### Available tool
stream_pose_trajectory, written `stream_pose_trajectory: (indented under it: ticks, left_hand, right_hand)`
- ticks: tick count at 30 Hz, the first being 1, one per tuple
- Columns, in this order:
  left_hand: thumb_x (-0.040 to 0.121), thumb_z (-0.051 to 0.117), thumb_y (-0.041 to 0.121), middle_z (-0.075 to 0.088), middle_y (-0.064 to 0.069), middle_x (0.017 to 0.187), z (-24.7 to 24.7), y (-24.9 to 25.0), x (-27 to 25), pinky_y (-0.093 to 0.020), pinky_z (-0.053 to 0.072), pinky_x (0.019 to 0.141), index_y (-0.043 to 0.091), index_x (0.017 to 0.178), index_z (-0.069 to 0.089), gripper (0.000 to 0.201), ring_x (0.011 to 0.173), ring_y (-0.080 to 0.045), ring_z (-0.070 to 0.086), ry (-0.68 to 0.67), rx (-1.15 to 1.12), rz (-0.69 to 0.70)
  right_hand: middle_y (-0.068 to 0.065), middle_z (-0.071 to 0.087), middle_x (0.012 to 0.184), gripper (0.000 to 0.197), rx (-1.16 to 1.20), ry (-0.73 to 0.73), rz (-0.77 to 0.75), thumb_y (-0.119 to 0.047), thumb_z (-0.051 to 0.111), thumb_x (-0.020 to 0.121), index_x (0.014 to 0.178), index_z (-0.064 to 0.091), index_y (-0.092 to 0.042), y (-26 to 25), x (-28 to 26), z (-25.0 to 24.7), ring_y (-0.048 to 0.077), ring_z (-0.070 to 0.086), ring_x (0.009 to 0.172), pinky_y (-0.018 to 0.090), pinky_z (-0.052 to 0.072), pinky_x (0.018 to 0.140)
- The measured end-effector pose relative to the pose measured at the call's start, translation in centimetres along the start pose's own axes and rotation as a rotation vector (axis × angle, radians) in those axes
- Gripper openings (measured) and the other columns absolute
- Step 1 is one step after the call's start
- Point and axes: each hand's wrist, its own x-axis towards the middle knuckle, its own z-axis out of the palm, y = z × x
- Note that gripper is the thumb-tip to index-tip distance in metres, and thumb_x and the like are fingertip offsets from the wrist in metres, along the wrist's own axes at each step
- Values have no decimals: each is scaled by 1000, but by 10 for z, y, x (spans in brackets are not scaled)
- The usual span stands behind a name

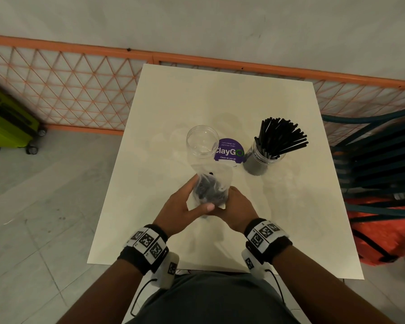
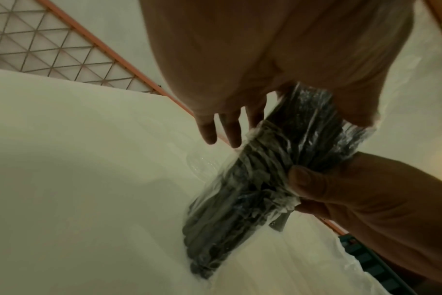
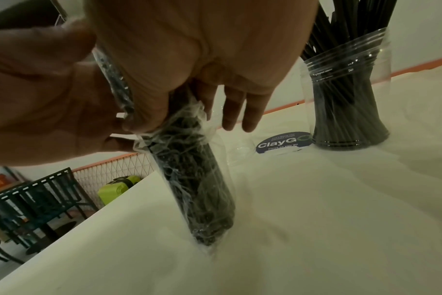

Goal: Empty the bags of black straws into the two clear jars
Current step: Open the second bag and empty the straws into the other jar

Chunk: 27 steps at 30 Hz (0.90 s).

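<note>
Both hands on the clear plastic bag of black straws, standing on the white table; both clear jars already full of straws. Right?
Not quite: only the right-hand clear jar holds black straws; the left-hand clear jar is empty, per the head view. Both the left hand and right hand do grip the clear plastic bag on the white table.

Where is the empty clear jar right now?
In the head view the empty jar stands mid-table, left of the purple sticker and the straw-filled jar, just beyond the held bag of straws.

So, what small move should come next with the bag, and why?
Probably lift the bag of straws, which both the left hand and right hand grip with its bottom on the table, and tip it toward the empty jar; the other jar is already full.
</note>
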Motion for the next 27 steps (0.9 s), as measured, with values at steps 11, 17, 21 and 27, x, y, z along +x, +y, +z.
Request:
stream_pose_trajectory:
  ticks: [11, 17, 21, 27]
  left_hand:
    - [78, 67, 62, 60, 16, 134, 5, -13, 0, -29, 49, 98, 34, 144, 35, 78, 120, -6, 59, 11, 62, -91]
    - [68, 66, 73, 65, 14, 123, 7, -19, 1, -34, 55, 86, 44, 131, 45, 73, 104, -9, 64, 84, 115, -164]
    - [65, 75, 65, 66, 9, 119, 7, -19, 2, -35, 59, 81, 43, 123, 49, 68, 100, -9, 66, 125, 86, -128]
    - [63, 80, 60, 63, 8, 117, 5, -27, 2, -32, 57, 83, 44, 117, 50, 64, 100, -8, 64, 94, 135, -185]
  right_hand:
    - [1, 68, 118, 55, -5, -34, 53, -40, 77, 77, 124, 56, -22, 1, 8, 5, 23, 62, 108, 30, 46, 86]
    - [2, 60, 125, 67, -91, -94, -18, -45, 79, 74, 132, 53, -23, 8, 21, 17, 21, 54, 113, 23, 39, 89]
    - [-1, 64, 120, 60, -80, -115, 0, -48, 75, 75, 128, 57, -25, 17, 24, 24, 19, 60, 108, 24, 44, 88]
    - [1, 56, 135, 74, -113, -121, -43, -48, 74, 78, 141, 45, -22, 20, 27, 28, 21, 54, 121, 18, 34, 93]
